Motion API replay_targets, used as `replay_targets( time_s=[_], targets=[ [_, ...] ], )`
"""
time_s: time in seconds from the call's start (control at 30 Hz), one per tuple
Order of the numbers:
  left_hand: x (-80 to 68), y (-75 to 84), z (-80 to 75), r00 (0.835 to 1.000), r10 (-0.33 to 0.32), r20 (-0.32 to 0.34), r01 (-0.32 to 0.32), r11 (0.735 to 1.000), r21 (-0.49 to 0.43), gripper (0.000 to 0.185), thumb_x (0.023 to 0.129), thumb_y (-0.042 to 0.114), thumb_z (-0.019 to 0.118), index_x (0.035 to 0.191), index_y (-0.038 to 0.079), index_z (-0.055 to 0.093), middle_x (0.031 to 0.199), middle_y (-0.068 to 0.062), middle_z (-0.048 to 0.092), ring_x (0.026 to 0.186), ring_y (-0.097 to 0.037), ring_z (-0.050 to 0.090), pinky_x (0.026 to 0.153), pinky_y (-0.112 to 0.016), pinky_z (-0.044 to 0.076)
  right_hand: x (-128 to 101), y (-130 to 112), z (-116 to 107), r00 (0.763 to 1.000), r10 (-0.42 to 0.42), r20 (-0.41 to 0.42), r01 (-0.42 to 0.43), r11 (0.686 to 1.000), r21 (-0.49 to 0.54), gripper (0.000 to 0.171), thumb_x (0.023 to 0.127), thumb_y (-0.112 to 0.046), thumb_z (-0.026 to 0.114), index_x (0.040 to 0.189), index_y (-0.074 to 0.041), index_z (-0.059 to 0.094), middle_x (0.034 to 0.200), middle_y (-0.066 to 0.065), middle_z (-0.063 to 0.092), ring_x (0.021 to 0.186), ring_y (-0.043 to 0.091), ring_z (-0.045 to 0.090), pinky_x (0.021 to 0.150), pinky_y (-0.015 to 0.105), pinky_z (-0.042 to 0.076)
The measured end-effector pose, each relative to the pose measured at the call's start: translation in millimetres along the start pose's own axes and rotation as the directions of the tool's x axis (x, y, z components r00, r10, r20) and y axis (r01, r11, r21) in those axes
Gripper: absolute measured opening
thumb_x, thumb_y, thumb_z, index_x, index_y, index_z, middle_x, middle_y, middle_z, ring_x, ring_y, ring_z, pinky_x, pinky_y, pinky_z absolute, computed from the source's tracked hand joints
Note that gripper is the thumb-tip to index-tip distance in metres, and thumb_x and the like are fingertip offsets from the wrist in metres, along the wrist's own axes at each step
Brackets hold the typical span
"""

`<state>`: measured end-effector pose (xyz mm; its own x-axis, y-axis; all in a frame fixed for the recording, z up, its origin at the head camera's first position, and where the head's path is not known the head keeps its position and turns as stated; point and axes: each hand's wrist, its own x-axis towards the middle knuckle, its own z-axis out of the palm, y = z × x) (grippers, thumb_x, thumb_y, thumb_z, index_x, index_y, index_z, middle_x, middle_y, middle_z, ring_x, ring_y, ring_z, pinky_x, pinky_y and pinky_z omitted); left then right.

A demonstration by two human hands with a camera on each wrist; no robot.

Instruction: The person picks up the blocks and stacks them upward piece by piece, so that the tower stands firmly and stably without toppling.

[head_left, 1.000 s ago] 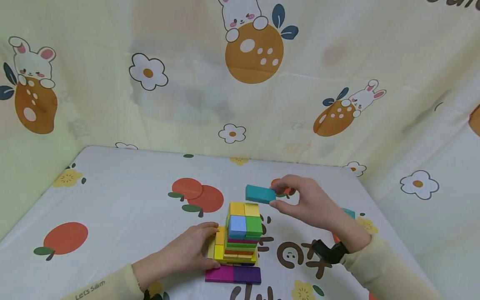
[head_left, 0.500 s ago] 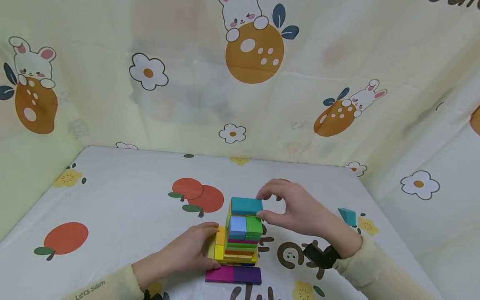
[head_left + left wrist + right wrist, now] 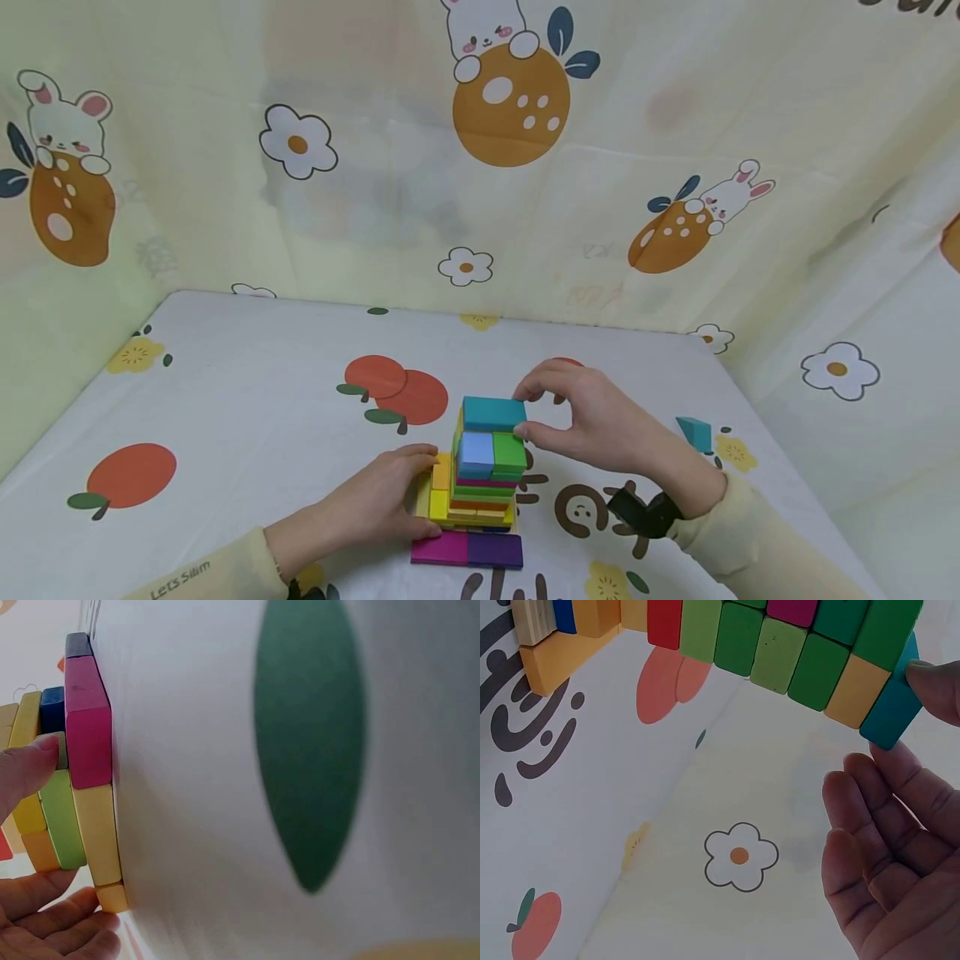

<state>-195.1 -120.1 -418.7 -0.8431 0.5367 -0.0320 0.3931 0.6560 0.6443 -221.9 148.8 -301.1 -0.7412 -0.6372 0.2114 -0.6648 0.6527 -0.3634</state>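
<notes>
A tower of coloured wooden blocks (image 3: 476,454) stands on the table, with magenta (image 3: 439,549) and purple blocks at its front foot. On its top lies a flat teal block (image 3: 493,414), which covers the yellow layer in the head view. My right hand (image 3: 600,421) pinches the right end of that block between thumb and fingers. Seen from the right wrist, the thumb is on one face of the teal block (image 3: 891,712) and a fingertip at its other edge. Around the lower left of the tower, my left hand (image 3: 375,496) steadies it, thumb in front and fingers behind.
A teal wedge-shaped block (image 3: 694,433) lies on the table to the right, beyond my right forearm. The white tablecloth (image 3: 262,400) bears fruit and flower prints. A printed curtain (image 3: 360,208) hangs behind the table and along its sides.
My right hand has moved left with the teal block and set it across the tower's top, over the yellow blocks; it stays there in the last half second. The left hand has not moved.
</notes>
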Motion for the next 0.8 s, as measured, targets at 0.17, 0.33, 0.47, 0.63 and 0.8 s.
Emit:
replay_targets(
  time_s=[0.17, 0.33, 0.47, 0.63, 0.8],
  targets=[
    [-0.2, -0.2, -0.1, 1.000, -0.002, -0.001, 0.002, 1.000, 0.000, 0.074, 0.075, 0.032, 0.091, 0.134, -0.004, 0.062, 0.144, -0.017, 0.059, 0.133, -0.038, 0.055, 0.112, -0.055, 0.047, 0.6, 0.3, -0.5, 1.000, 0.009, 0.012, -0.009, 1.000, 0.000, 0.022, 0.088, -0.022, 0.081, 0.108, -0.019, 0.072, 0.105, -0.010, 0.068, 0.097, 0.009, 0.056, 0.081, 0.029, 0.055],
    [-0.4, -0.4, 0.0, 1.000, -0.003, -0.002, 0.003, 1.000, -0.003, 0.075, 0.075, 0.033, 0.091, 0.134, -0.004, 0.062, 0.144, -0.018, 0.058, 0.134, -0.038, 0.055, 0.112, -0.055, 0.047, 1.0, 0.4, -1.1, 0.999, 0.023, 0.029, -0.024, 1.000, 0.008, 0.023, 0.088, -0.023, 0.081, 0.109, -0.019, 0.072, 0.106, -0.010, 0.067, 0.098, 0.010, 0.056, 0.082, 0.030, 0.055],
    [-0.3, -0.6, 0.1, 1.000, 0.003, -0.006, -0.003, 1.000, 0.002, 0.074, 0.075, 0.032, 0.091, 0.133, -0.005, 0.062, 0.144, -0.019, 0.058, 0.133, -0.038, 0.056, 0.112, -0.055, 0.047, 0.7, 0.3, -1.4, 0.999, 0.023, 0.033, -0.023, 1.000, 0.009, 0.023, 0.088, -0.023, 0.081, 0.109, -0.019, 0.072, 0.107, -0.009, 0.068, 0.099, 0.010, 0.057, 0.082, 0.029, 0.055],
    [-0.2, -1.1, 0.3, 1.000, 0.014, -0.009, -0.014, 1.000, 0.007, 0.074, 0.075, 0.032, 0.091, 0.133, -0.005, 0.062, 0.143, -0.019, 0.059, 0.133, -0.038, 0.056, 0.112, -0.054, 0.047, 0.2, 0.5, -1.7, 0.999, 0.017, 0.035, -0.018, 1.000, 0.012, 0.024, 0.088, -0.023, 0.081, 0.110, -0.018, 0.072, 0.108, -0.009, 0.068, 0.101, 0.010, 0.058, 0.084, 0.030, 0.056],
    [-0.5, -0.8, 0.1, 1.000, 0.014, -0.009, -0.014, 1.000, -0.003, 0.073, 0.075, 0.032, 0.091, 0.133, -0.004, 0.062, 0.143, -0.018, 0.059, 0.132, -0.038, 0.057, 0.111, -0.055, 0.048, -1.6, 1.6, -2.3, 1.000, 0.002, 0.025, -0.003, 1.000, 0.015, 0.028, 0.089, -0.023, 0.080, 0.115, -0.015, 0.071, 0.111, -0.007, 0.069, 0.099, 0.010, 0.059, 0.085, 0.031, 0.057]
  ],
)
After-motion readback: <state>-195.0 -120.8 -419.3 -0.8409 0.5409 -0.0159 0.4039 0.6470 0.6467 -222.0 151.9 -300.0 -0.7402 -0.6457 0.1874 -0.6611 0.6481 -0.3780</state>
